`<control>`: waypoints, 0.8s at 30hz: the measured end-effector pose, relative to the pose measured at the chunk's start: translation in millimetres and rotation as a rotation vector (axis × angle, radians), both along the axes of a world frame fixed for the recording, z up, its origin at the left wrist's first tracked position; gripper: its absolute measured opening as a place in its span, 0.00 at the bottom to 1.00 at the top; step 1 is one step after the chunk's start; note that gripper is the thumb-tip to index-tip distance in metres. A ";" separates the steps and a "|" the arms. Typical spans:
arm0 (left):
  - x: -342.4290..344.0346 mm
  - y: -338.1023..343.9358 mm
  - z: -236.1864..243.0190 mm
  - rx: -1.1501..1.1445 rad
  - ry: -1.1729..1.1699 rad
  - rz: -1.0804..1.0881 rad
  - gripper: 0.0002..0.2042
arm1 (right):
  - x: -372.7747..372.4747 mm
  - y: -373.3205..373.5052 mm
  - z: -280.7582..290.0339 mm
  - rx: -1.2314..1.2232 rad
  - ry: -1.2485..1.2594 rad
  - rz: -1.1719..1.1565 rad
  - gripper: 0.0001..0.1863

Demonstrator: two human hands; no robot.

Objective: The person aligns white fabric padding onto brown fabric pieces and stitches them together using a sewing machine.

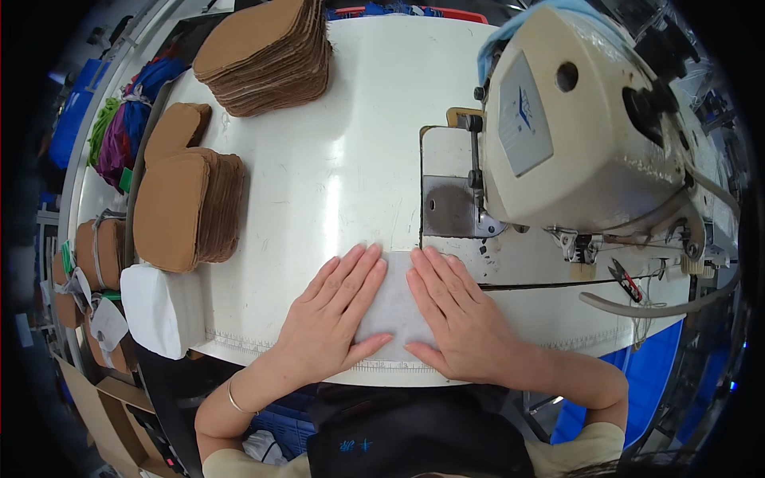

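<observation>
My left hand (pixel 331 315) lies flat on the left side of a thin white fabric piece (pixel 396 307), its fingers stretched out and pointing away from me. On the right side of the same piece rests my right hand (pixel 458 319), also flat with the fingers extended. Both thumbs point inward across the piece, with a gap between them. The piece lies near the table's front edge, over part of the printed ruler strip (pixel 390 366). Its outer sides are hidden under my palms.
A cream sewing machine (pixel 574 119) fills the right, its metal needle plate (pixel 450 203) ahead of my right hand. Red-handled thread snips (pixel 625 280) lie at its front. Brown fabric stacks (pixel 271 56) and a smaller brown stack (pixel 187 207) stand left, beside a white stack (pixel 163 311).
</observation>
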State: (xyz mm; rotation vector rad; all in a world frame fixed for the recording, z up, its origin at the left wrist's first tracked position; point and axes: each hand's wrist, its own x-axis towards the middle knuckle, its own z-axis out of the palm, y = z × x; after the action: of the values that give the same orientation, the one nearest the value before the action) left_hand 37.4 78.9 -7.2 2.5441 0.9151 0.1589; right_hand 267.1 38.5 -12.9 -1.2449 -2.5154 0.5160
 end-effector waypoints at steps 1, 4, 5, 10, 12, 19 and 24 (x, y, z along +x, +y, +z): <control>-9.0 -0.1 1.4 -0.001 0.046 0.031 0.37 | 1.0 -0.4 0.0 -0.018 -0.002 0.003 0.43; -35.5 -5.9 16.8 -0.029 0.123 0.079 0.35 | 2.3 -1.6 3.7 -0.003 0.002 0.038 0.44; -44.4 -6.2 24.2 0.001 0.007 0.128 0.24 | 2.2 -1.3 4.8 -0.009 -0.026 0.039 0.45; -99.9 8.9 62.2 0.420 -0.283 0.703 0.08 | 8.3 -3.9 4.1 0.042 0.172 0.043 0.48; -117.7 20.2 67.3 0.461 -0.264 0.708 0.10 | 13.6 -7.5 2.6 0.157 0.236 0.007 0.47; -138.2 34.4 68.4 0.612 0.018 0.362 0.14 | 16.9 -9.3 -0.4 0.155 0.234 0.020 0.43; -141.5 30.9 70.4 0.674 0.180 0.280 0.11 | 15.9 -9.7 1.5 0.159 0.245 0.014 0.40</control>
State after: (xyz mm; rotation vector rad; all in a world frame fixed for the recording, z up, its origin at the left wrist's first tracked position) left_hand -104.0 109.7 63.2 3.0533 1.4940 0.3823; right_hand 283.0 28.8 -11.4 -1.0389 -2.3110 0.4330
